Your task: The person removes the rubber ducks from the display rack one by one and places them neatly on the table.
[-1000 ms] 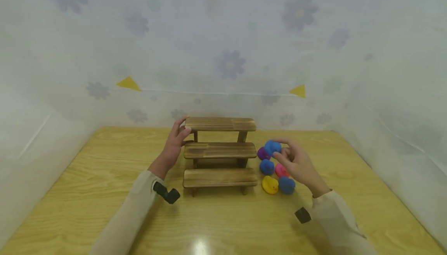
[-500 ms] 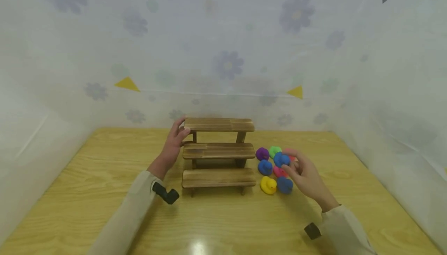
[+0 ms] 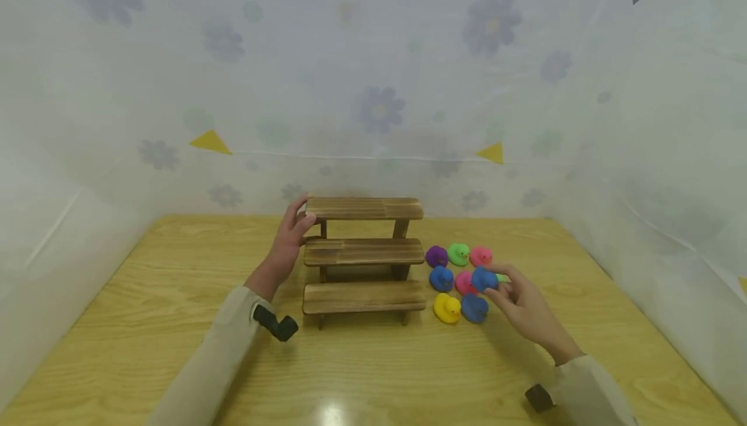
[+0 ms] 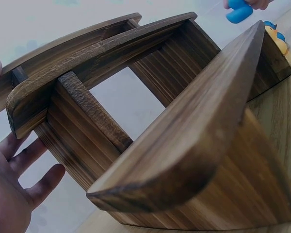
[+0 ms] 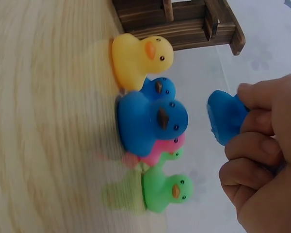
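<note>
A brown three-tier wooden display stand (image 3: 363, 252) stands on the table. My left hand (image 3: 284, 244) holds the left end of its top tier; in the left wrist view some fingers (image 4: 46, 184) spread below that tier, apart from the wood. With thumb and fingertips, my right hand (image 3: 525, 306) pinches a blue rubber duck (image 3: 484, 279) above the others. Beside the stand sit a purple duck (image 3: 436, 257), a green duck (image 3: 458, 254), pink ducks (image 3: 481, 257), other blue ducks (image 3: 475, 308) and a yellow duck (image 3: 447, 308). Another green duck (image 5: 166, 189) shows in the right wrist view.
The light wood-grain table (image 3: 373, 374) runs up to a pale flower-patterned sheet (image 3: 327, 76) at the back. White sheeting (image 3: 659, 205) closes off both sides. A string with yellow pennants (image 3: 492, 153) hangs across the back sheet.
My right hand has carried the blue duck right and toward me, away from the stand, uncovering the green and pink ducks in the back row. My left hand stays on the stand.
</note>
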{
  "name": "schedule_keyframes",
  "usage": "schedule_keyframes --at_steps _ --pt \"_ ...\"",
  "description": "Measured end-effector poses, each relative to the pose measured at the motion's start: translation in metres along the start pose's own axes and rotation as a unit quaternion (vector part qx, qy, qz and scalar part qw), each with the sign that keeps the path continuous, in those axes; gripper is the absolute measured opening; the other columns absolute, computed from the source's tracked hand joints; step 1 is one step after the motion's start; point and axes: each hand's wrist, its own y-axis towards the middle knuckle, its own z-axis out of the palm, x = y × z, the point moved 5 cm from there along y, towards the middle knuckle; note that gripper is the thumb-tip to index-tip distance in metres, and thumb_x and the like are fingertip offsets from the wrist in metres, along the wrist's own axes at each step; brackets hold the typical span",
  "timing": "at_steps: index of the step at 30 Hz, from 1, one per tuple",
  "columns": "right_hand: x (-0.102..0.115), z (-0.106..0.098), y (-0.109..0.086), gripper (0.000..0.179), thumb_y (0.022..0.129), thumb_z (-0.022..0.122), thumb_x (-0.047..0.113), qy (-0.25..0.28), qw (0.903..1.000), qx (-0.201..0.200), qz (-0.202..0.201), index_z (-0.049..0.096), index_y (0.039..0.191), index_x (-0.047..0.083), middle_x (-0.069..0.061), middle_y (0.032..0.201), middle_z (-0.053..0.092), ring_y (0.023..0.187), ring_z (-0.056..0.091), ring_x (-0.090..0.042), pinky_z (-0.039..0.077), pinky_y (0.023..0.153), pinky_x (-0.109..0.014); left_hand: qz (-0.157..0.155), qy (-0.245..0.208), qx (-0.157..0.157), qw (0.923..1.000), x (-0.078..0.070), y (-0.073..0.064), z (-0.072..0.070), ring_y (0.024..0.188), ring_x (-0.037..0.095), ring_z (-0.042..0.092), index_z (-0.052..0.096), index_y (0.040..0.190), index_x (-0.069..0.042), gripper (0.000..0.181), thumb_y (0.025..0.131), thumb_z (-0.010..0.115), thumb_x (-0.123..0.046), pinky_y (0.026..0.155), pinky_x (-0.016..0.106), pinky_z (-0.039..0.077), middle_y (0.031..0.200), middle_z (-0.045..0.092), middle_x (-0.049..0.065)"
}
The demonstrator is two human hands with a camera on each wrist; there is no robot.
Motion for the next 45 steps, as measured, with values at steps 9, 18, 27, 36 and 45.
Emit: schedule_keyframes --at_steps 9,18,27,36,45 --pt "-0.005 -0.008 -0.011 0.033 0.089 0.060 -0.009 0.001 0.9992 0.027 0.030 0.052 0.121 -0.004 -0.001 0.053 0.032 0.045 0.026 0.003 0.026 0.037 -0.021 0.002 -0.011 -0.002 0.9999 -0.001 0.002 -0.002 0.140 0.034 0.028 0.015 0.155 -0.023 0.059 0.103 0.039 -0.035 0.106 0.061 0.025 0.154 0.026 0.018" --pt "-0.018 -0.017 -0.022 0.032 0.090 0.059 -0.007 -0.009 0.9978 0.040 0.052 0.053 0.121 -0.003 0.004 0.054 0.033 0.048 0.028 0.006 0.029 0.036 -0.021 0.004 -0.013 -0.002 0.9999 -0.003 0.000 -0.002 0.141 0.034 0.026 0.015 0.155 -0.024 0.059 0.102 0.039 -0.035 0.107 0.061 0.025 0.155 0.024 0.017" --pt "-0.029 -0.017 -0.026 0.030 0.091 0.058 -0.007 -0.002 0.9965 0.057 0.061 0.052 0.121 -0.005 0.013 0.057 0.036 0.048 0.031 0.007 0.031 0.037 -0.021 0.008 -0.013 0.000 0.9999 -0.002 0.002 -0.003 0.142 0.033 0.025 0.017 0.155 -0.024 0.057 0.103 0.039 -0.034 0.107 0.062 0.024 0.156 0.021 0.015" --pt "-0.034 -0.014 -0.032 0.031 0.092 0.058 -0.004 -0.011 0.9940 0.067 0.086 0.053 0.123 -0.006 0.015 0.058 0.040 0.048 0.036 0.006 0.035 0.040 -0.021 0.003 -0.011 0.000 0.9999 0.001 0.002 -0.001 0.141 0.034 0.027 0.018 0.155 -0.024 0.057 0.103 0.039 -0.035 0.107 0.062 0.024 0.156 0.021 0.016" --pt "-0.038 -0.012 -0.034 0.031 0.094 0.056 -0.001 -0.020 0.9901 0.076 0.116 0.053 0.124 -0.007 0.014 0.057 0.039 0.047 0.035 0.005 0.035 0.040 -0.021 0.005 -0.010 0.002 0.9999 0.001 0.002 -0.002 0.141 0.035 0.026 0.017 0.155 -0.023 0.057 0.103 0.039 -0.034 0.107 0.062 0.024 0.155 0.023 0.018"
